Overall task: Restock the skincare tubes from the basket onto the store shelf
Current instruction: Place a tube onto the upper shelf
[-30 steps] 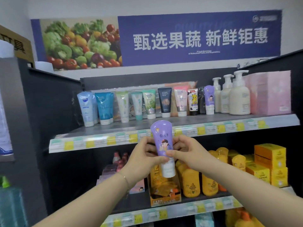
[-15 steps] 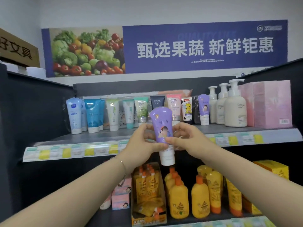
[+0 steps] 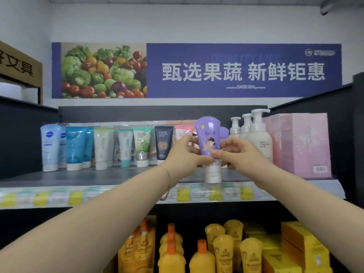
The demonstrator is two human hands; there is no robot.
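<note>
Now held upright by left hand (image 3: 182,152) and right hand (image 3: 239,153), both clamped on purple tube (image 3: 208,139), cap near shelf (image 3: 118,177) front edge. Easily tipped if released crooked, maybe knocking the second purple tube (image 3: 224,133) behind.

A bare strip of the upper shelf (image 3: 94,177) is lying open along its front edge, in front of the row of tubes (image 3: 102,147) standing toward the back, so a hand could be passing there from the left end to about the middle. Toward the right, the left hand (image 3: 182,156) and right hand (image 3: 241,152) with the purple tube (image 3: 208,138) are filling the gap just left of the pump bottles (image 3: 258,136), while the pink boxes (image 3: 303,144) are blocking the right end. Below, yellow bottles (image 3: 202,251) are crowding the lower level.
</note>
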